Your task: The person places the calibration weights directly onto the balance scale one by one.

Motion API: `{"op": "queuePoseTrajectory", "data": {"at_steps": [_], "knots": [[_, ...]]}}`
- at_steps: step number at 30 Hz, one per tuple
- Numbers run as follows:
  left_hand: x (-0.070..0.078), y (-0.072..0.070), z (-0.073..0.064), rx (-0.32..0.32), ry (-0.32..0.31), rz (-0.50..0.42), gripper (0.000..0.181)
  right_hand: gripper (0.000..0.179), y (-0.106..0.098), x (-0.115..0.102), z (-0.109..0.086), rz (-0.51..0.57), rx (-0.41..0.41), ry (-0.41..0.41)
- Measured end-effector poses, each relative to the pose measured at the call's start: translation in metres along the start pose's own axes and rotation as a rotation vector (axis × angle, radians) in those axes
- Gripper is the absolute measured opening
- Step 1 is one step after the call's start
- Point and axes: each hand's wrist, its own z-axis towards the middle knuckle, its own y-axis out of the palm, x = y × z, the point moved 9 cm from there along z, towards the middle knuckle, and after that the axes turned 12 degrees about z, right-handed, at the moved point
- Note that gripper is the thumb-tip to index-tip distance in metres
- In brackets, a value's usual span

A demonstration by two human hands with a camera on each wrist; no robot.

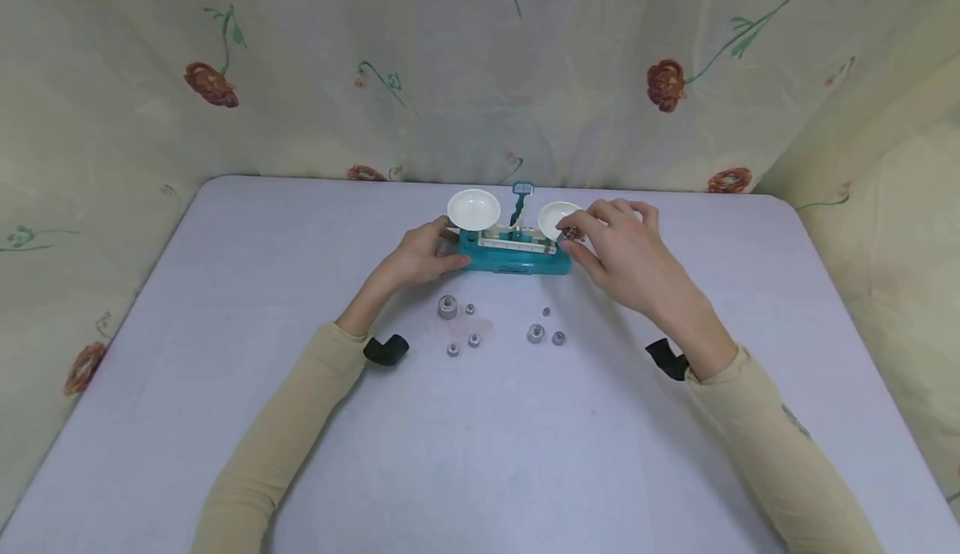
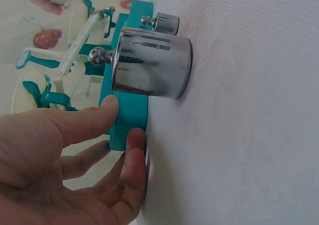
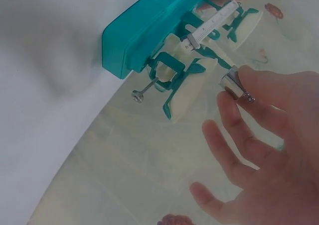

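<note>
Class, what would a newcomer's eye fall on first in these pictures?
The teal balance scale with two white pans, near the table's far edge, likely catches the eye first. Next comes the right hand, pinching a shiny weight by the right pan, while the left hand grips the scale's left end. Seven more weights stand in front.

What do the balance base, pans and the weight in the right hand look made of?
Base: likely moulded plastic, smooth teal; even colour, rounded edges.
Pans: probably plastic, smooth white; even, opaque colour, though coated metal isn't ruled out.
Weight: metal, polished, silvery; bright reflections on its side. Solid or plated, can't tell.
</note>
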Motion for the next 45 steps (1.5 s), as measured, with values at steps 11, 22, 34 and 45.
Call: {"op": "queuePoseTrajectory", "data": {"at_steps": [11,22,34,45], "knots": [[-0.004,0.003,-0.002,-0.007,-0.013,0.019,0.067,0.026,0.003,0.003,0.009,-0.033,0.018,0.013],[-0.003,0.003,-0.002,-0.006,0.004,0.015,0.068,0.032,0.006,0.017,0.021,-0.006,0.015,0.058],[0.001,-0.003,0.000,-0.004,0.000,0.017,0.069,0.030,0.004,0.019,0.031,-0.018,0.013,0.076],[0.001,-0.001,0.002,0.002,0.008,0.018,0.069,0.033,0.009,0.020,0.034,-0.036,0.012,0.091]]}}
